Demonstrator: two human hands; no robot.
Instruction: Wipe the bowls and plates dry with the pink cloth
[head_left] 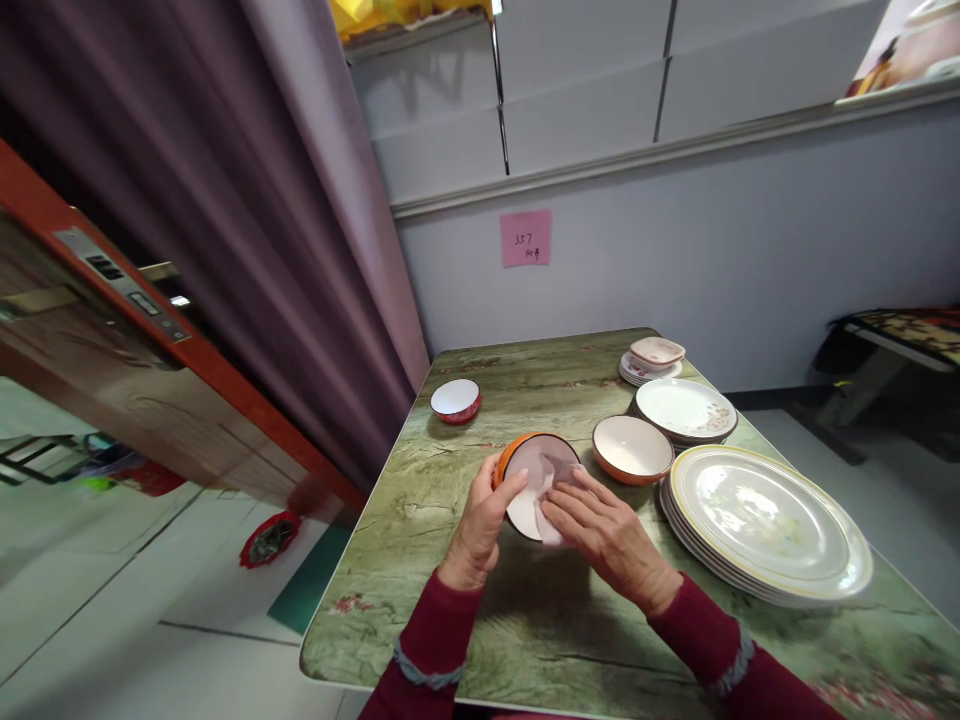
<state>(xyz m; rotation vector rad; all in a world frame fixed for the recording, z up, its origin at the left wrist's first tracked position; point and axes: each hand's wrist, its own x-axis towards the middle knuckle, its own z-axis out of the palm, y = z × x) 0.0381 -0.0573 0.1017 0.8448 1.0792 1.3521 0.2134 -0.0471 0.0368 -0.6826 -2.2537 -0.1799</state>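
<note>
Left hand (pixel 480 518): pinching my tilted bowl (pixel 527 512).
Right hand (pixel 606 528): fingers together on cloth (pixel 550 528) — pinching it, cannot tell.
Slip risk: bowl could drop — cloth pressure beating my pinch.

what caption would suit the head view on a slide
The left hand holds a bowl tilted while the right hand presses a cloth inside, near stacked plates.

Head-worn view: looks forward and down, near held bowl (pixel 527 508), across table (pixel 409 520) toward wall (pixel 630 260).
</note>
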